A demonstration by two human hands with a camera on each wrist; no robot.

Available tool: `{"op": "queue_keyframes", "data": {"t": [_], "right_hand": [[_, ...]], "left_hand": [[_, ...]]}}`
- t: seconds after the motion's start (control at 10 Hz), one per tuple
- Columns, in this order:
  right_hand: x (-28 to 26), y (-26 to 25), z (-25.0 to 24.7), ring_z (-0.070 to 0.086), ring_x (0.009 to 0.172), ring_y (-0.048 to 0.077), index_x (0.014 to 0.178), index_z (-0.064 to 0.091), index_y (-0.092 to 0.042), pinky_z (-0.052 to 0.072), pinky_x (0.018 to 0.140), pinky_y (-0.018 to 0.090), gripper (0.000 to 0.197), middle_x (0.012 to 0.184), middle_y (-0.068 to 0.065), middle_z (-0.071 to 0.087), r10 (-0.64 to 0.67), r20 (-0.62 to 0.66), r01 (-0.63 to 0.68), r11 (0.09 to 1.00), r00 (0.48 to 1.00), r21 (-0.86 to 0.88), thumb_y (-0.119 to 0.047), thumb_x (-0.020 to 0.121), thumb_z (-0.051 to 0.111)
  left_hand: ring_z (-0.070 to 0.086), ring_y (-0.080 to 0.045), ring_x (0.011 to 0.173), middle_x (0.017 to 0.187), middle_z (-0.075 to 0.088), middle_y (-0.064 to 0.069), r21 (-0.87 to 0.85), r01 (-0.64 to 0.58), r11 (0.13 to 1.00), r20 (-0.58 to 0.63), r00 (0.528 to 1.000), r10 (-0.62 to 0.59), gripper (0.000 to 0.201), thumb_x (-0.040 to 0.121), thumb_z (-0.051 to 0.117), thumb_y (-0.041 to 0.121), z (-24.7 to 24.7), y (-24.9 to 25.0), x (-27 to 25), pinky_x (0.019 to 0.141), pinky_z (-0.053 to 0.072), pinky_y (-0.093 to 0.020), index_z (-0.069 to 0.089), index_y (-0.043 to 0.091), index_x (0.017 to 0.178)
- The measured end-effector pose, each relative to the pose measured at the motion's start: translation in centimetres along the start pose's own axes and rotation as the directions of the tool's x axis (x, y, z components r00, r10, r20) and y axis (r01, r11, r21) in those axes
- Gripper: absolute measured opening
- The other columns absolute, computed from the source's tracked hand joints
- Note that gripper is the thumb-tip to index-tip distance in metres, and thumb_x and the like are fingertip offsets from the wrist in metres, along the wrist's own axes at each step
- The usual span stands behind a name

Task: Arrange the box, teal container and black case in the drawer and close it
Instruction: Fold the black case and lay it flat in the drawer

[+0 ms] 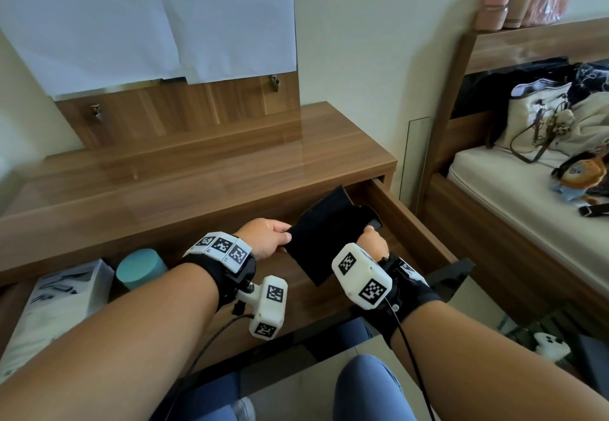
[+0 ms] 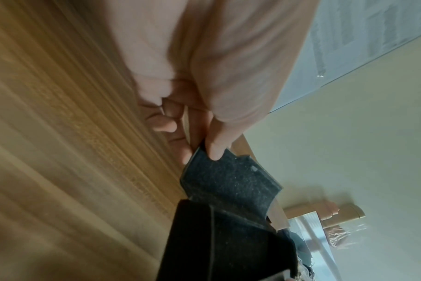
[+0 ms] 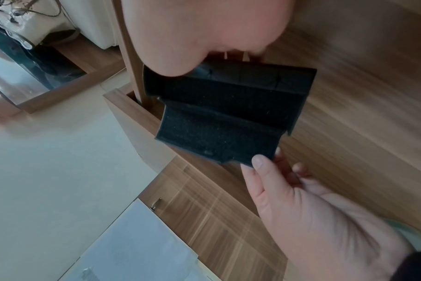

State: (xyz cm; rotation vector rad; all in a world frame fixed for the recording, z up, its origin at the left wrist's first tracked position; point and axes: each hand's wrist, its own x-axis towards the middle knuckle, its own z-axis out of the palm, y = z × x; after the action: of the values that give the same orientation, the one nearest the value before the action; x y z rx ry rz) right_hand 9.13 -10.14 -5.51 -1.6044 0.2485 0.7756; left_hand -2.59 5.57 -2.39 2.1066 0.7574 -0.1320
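Over the right half of the open wooden drawer I hold a black case with its flap unfolded. My left hand pinches the flap's corner between thumb and fingers. My right hand grips the case's body from the right; in the right wrist view it curls over the case's upper edge, its fingertips hidden. A white box lies at the drawer's left end. Beside it stands a teal container, upright.
The desk top runs above the drawer, with paper sheets hanging behind it. A bed with bags and a plush toy stands to the right. My knees in blue trousers are under the drawer front.
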Motion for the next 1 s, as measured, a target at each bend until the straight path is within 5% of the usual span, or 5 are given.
{"op": "queue_keyframes", "data": {"t": [0.1, 0.4, 0.5, 0.8, 1.0], "right_hand": [[-2.1, -0.6, 0.7, 0.041, 0.134, 0.038, 0.143, 0.035, 0.006, 0.045, 0.074, 0.027, 0.048, 0.146, 0.026, 0.042, -0.005, 0.042, 0.001, 0.995, 0.999, 0.099, -0.021, 0.105, 0.023], [-2.0, 1.7, 4.1, 0.055, 0.119, 0.039, 0.138, 0.044, -0.009, 0.047, 0.095, 0.051, 0.066, 0.135, 0.016, 0.055, -0.031, 0.282, -0.065, 0.943, 0.959, 0.327, -0.056, 0.092, 0.04], [-2.7, 2.4, 4.9, 0.062, 0.104, 0.035, 0.127, 0.053, -0.019, 0.052, 0.074, 0.048, 0.06, 0.123, 0.012, 0.063, -0.027, 0.318, -0.081, 0.943, 0.948, 0.322, -0.059, 0.083, 0.047], [-0.3, 3.6, 6.8, 0.06, 0.112, 0.038, 0.133, 0.049, -0.036, 0.052, 0.082, 0.057, 0.07, 0.129, 0.011, 0.061, -0.034, 0.316, -0.051, 0.965, 0.948, 0.257, -0.064, 0.069, 0.054], [-4.8, 2.0, 7.0, 0.054, 0.118, 0.037, 0.14, 0.043, -0.017, 0.045, 0.082, 0.05, 0.068, 0.142, 0.018, 0.05, -0.024, 0.424, -0.158, 0.909, 0.905, 0.387, -0.061, 0.089, 0.043]], "left_hand": [[0.061, -0.013, 0.085, 0.103, 0.075, -0.007, -0.098, -0.007, 0.995, -0.073, 0.997, 0.0, 0.023, 0.094, 0.052, 0.018, -0.5, -0.6, -1.0, 0.07, 0.041, -0.026, 0.072, 0.028, 0.1], [0.066, -0.017, 0.067, 0.093, 0.065, -0.005, -0.516, 0.051, 0.855, -0.047, 0.995, -0.087, 0.014, 0.096, 0.047, 0.022, -1.0, -2.1, -4.0, 0.064, 0.048, -0.027, 0.061, 0.023, 0.098], [0.061, -0.018, 0.069, 0.102, 0.062, -0.006, -0.601, 0.076, 0.796, -0.019, 0.994, -0.109, 0.018, 0.097, 0.048, 0.034, -1.3, -2.9, -4.7, 0.063, 0.048, -0.026, 0.061, 0.026, 0.106], [0.057, -0.016, 0.086, 0.114, 0.063, -0.002, -0.632, 0.064, 0.773, -0.013, 0.996, -0.093, 0.034, 0.099, 0.045, 0.033, -2.4, -3.8, -6.2, 0.069, 0.046, -0.026, 0.059, 0.03, 0.13], [0.058, -0.014, 0.104, 0.119, 0.066, 0.003, -0.495, -0.058, 0.867, -0.078, 0.997, 0.022, 0.03, 0.096, 0.05, 0.032, -2.9, -3.5, -6.9, 0.083, 0.047, -0.028, 0.059, 0.04, 0.123]]}}
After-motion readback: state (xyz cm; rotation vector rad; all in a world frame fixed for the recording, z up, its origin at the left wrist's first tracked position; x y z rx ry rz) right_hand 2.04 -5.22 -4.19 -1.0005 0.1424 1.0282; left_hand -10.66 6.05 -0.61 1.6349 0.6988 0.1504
